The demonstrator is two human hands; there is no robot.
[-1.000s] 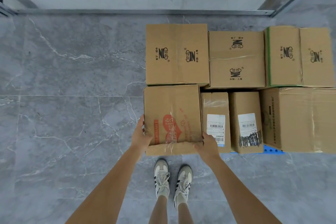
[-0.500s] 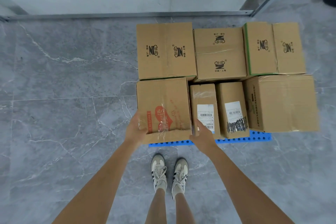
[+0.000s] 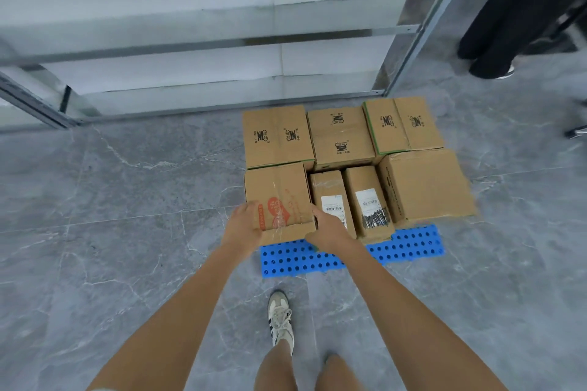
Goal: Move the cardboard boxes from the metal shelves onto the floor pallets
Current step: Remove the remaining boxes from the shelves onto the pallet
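Observation:
A cardboard box with red print (image 3: 279, 197) sits at the near left corner of the blue perforated pallet (image 3: 409, 244). My left hand (image 3: 243, 224) grips its near left corner. My right hand (image 3: 327, 227) grips its near right edge, with fingers tucked between it and a narrow labelled box (image 3: 330, 197). A second narrow labelled box (image 3: 368, 200) and a larger plain box (image 3: 425, 184) complete the front row. Behind stand three boxes with black logos (image 3: 276, 135) (image 3: 341, 133) (image 3: 403, 124).
Empty metal shelves (image 3: 222, 41) run along the wall behind the pallet, with an upright post (image 3: 422, 25) at the right. Another person's dark-trousered legs (image 3: 508, 19) stand at the upper right. Grey marble floor (image 3: 111, 200) lies left of the pallet; my shoe (image 3: 279, 317) is near it.
The view has risen and drawn back, so the pallet's blue front strip and the shelves now show. Both hands stay on the red-printed box, now resting on the pallet. My feet have shifted back.

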